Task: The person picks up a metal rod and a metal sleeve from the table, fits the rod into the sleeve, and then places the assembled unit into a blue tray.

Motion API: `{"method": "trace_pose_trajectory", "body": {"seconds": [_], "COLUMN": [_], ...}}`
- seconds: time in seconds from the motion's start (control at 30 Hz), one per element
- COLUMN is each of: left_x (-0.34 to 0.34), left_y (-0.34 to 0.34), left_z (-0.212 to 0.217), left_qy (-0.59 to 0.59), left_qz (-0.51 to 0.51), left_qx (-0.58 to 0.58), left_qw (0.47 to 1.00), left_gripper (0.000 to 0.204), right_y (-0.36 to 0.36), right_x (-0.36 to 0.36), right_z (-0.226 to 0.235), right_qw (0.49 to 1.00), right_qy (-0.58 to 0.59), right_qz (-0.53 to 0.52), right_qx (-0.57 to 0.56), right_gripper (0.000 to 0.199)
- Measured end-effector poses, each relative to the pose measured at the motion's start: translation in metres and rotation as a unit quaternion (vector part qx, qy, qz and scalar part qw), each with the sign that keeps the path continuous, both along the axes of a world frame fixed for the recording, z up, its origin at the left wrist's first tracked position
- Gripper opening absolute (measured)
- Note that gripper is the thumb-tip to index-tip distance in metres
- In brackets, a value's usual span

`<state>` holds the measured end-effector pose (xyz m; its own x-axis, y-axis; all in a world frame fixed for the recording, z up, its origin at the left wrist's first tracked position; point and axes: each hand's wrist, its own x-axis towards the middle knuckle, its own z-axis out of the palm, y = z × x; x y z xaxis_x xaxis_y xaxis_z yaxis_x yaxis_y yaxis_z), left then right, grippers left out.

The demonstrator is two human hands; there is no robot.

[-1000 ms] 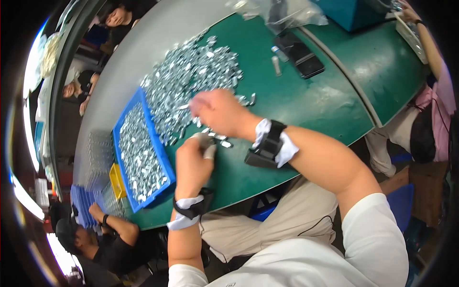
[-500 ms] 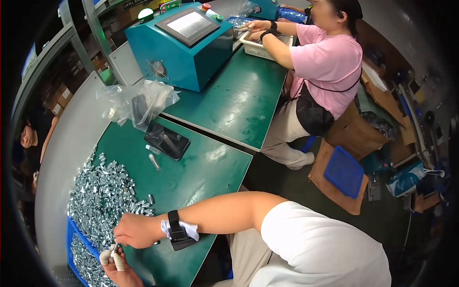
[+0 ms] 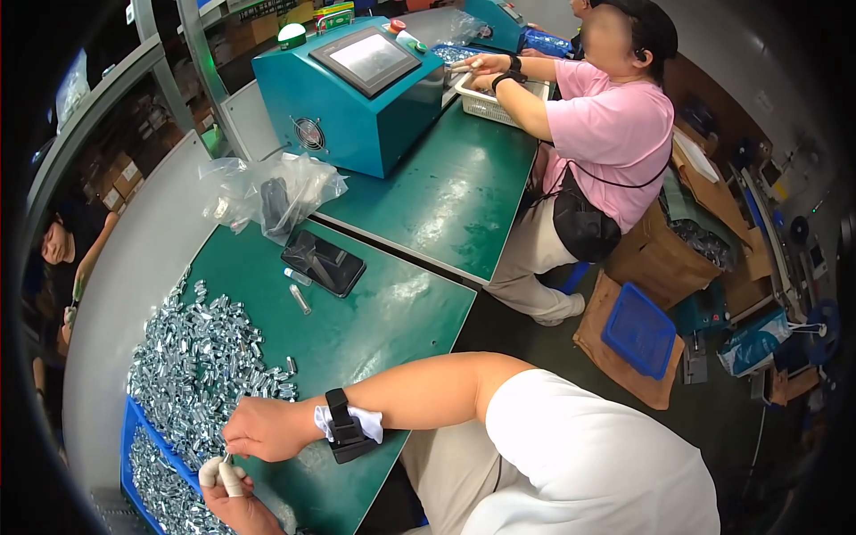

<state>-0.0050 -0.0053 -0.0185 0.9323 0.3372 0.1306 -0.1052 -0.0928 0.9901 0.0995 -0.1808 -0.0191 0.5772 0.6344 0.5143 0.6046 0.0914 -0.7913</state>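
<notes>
In the lower left, my right hand (image 3: 270, 430) and my left hand (image 3: 242, 506) meet over the edge of a heap of small shiny metal parts (image 3: 201, 357). My left hand is closed, with pale finger covers on its fingertips, and pinches a small metal part (image 3: 227, 458). From above, my right hand is closed too, thumb and fingertips at the upper end of that same part; its fingers partly hide it. A black strap (image 3: 342, 421) over white cloth sits on my right wrist. Beside my left hand stands a blue tray (image 3: 129, 446) holding many similar parts.
A black phone-like case (image 3: 323, 265) and two small clear tubes (image 3: 300, 300) lie on the green table (image 3: 383, 312). Behind them are a plastic bag (image 3: 308, 189) and a teal machine (image 3: 357, 120) with a screen. At right, a person in pink (image 3: 611, 125) works over a white basket (image 3: 486, 105).
The whole view has shifted slightly. Both my hands stay together at the small metal part, the right still closed above the left. The other person's hands remain by the basket.
</notes>
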Motion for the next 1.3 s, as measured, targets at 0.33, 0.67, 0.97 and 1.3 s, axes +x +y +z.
{"method": "trace_pose_trajectory", "body": {"seconds": [0.33, 0.67, 0.97, 1.3], "left_x": [-0.054, 0.03, 0.053, 0.019], "left_y": [0.054, -0.095, -0.075, -0.034], "left_z": [0.021, 0.045, 0.017, 0.032], "left_qy": [0.074, -0.114, -0.032, -0.022], "left_qz": [0.252, -0.257, -0.218, -0.161], "left_qx": [0.218, 0.669, 0.649, 0.66], "left_qw": [0.94, 0.688, 0.728, 0.733], "left_gripper": [0.043, 0.059, 0.045, 0.045], "right_y": [-0.002, -0.043, -0.038, 0.007], "right_x": [0.031, 0.052, 0.065, 0.034], "right_z": [0.005, 0.058, 0.026, 0.056], "right_qw": [0.976, 0.911, 0.931, 0.959], "right_qy": [0.177, 0.298, 0.282, 0.236], "right_qz": [-0.053, 0.0, -0.058, 0.036], "right_qx": [0.117, 0.287, 0.226, 0.152], "right_gripper": [0.022, 0.033, 0.03, 0.034]}}
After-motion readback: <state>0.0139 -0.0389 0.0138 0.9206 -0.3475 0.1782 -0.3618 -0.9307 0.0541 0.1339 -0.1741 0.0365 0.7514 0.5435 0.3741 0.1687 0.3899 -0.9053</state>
